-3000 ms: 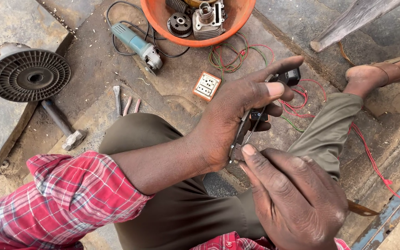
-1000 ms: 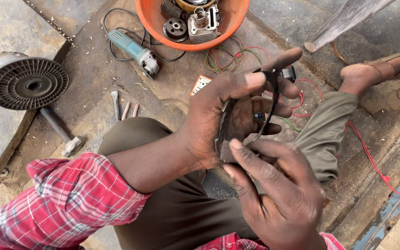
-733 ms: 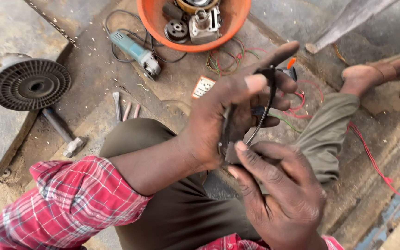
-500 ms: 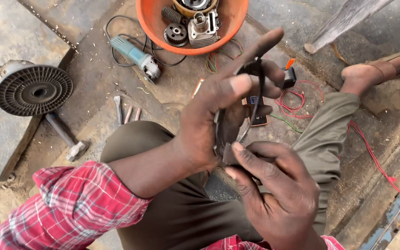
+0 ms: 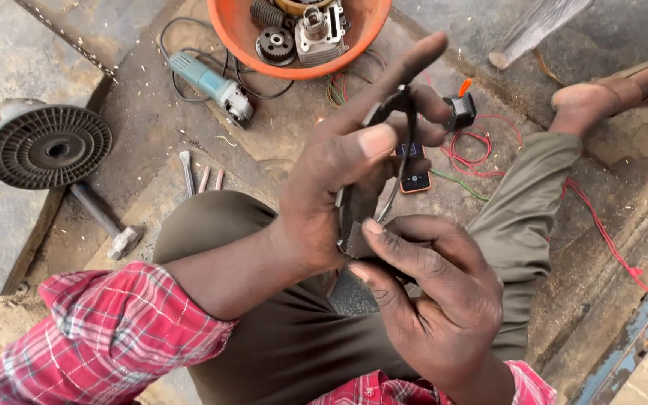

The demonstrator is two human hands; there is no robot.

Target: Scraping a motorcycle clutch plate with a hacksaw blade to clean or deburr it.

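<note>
Beside one round orange plastic bowl (image 5: 234, 37) lie one blue-green angle grinder (image 5: 208, 84), three thin metal chisels (image 5: 202, 174) and one hammer (image 5: 106, 223).

Dark flat metal part (image 5: 354, 232) upright between my hands over my lap, lower end pinched in my right fingers, thin black wire (image 5: 406, 142) looping off its top.

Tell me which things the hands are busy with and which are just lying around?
In use:
- left hand
- right hand
- dark flat part with a thin black wire, held by both

Lying about:
- orange plastic bowl of metal parts
- teal angle grinder
- black ribbed disc
- hammer
- red wires
</note>
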